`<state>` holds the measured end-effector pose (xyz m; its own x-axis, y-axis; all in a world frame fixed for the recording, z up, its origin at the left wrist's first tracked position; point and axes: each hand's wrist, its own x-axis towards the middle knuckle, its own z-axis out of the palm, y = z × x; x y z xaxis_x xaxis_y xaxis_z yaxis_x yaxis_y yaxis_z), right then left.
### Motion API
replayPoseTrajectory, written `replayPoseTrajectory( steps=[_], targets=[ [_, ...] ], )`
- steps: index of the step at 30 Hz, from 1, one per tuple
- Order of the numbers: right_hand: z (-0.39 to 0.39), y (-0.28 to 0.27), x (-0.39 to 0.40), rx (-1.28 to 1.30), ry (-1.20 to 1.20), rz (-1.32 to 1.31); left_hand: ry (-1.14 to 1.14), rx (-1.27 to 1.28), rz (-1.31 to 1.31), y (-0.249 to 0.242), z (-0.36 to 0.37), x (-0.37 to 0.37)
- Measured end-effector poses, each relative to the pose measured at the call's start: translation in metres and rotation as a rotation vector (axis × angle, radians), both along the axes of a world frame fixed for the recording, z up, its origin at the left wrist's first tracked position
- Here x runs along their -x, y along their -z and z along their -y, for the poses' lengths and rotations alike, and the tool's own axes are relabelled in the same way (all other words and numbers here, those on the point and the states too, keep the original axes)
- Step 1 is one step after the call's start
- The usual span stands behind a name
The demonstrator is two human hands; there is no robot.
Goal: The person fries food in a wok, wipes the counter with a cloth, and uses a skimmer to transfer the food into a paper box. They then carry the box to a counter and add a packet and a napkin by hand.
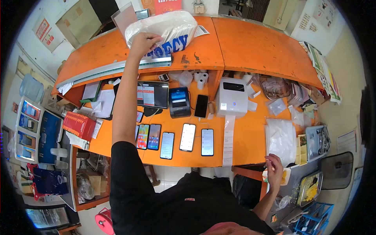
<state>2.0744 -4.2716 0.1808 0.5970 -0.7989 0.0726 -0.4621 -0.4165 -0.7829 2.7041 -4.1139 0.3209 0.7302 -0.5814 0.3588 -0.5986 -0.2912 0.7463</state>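
Observation:
My left hand (145,42) reaches up to the raised orange counter. Its fingers are bent together on a bulky pack of clear plastic bags (168,27) with large blue lettering. My right hand (275,169) hangs low at the right end of the desk, its fingers loosely curled and apart, with nothing visible in them. Just above it lies a stack of white plastic bags (281,140). A yellow and white item (286,176) is beside the right hand, partly hidden behind it.
Several phones, including a white-screened one (187,137), lie on the orange desk (250,150). Behind them are a tablet (153,94), a dark printer (179,102) and a white printer (232,96) with a long paper strip (228,141). A red box (79,125) stands left.

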Motion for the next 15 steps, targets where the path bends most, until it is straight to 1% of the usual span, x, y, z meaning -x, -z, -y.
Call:
replayPoseTrajectory(
  steps=[2,4,5,7,8,9,10,11,12,13,14,15],
  targets=[
    [0.000,-0.001,0.000,-0.029,0.006,-0.002,-0.076,0.074,0.070,-0.003,-0.003,0.005],
    [-0.001,-0.003,0.001,-0.077,0.032,0.002,-0.209,0.205,0.359,-0.007,-0.009,0.021],
    [-0.001,-0.002,0.002,-0.025,0.032,0.010,-0.269,0.270,0.503,-0.009,-0.014,0.032],
    [0.000,0.003,0.005,0.064,0.045,0.021,-0.420,0.317,0.733,-0.021,-0.031,0.052],
    [0.001,0.004,0.005,0.038,0.060,0.028,-0.431,0.445,0.833,-0.017,-0.043,0.045],
    [0.002,0.004,0.006,0.127,0.060,0.009,-0.479,0.454,0.759,-0.006,-0.061,0.044],
    [0.001,0.000,0.003,0.161,0.062,0.029,-0.414,0.725,0.726,0.006,-0.063,0.069],
    [-0.002,0.000,0.004,0.170,0.086,0.062,-0.434,0.680,0.494,0.000,-0.063,0.111],
    [-0.008,-0.010,0.000,0.114,0.093,0.092,-0.270,0.775,0.350,-0.005,-0.046,0.154],
    [-0.014,-0.009,0.002,-0.048,0.083,0.177,-0.064,0.727,0.196,0.009,-0.027,0.207],
    [-0.021,0.002,0.001,-0.260,0.072,0.378,0.256,0.584,0.063,0.043,-0.013,0.245],
    [-0.028,-0.010,0.004,-0.220,0.025,0.295,0.562,0.448,-0.052,0.079,0.004,0.279]
  ],
)
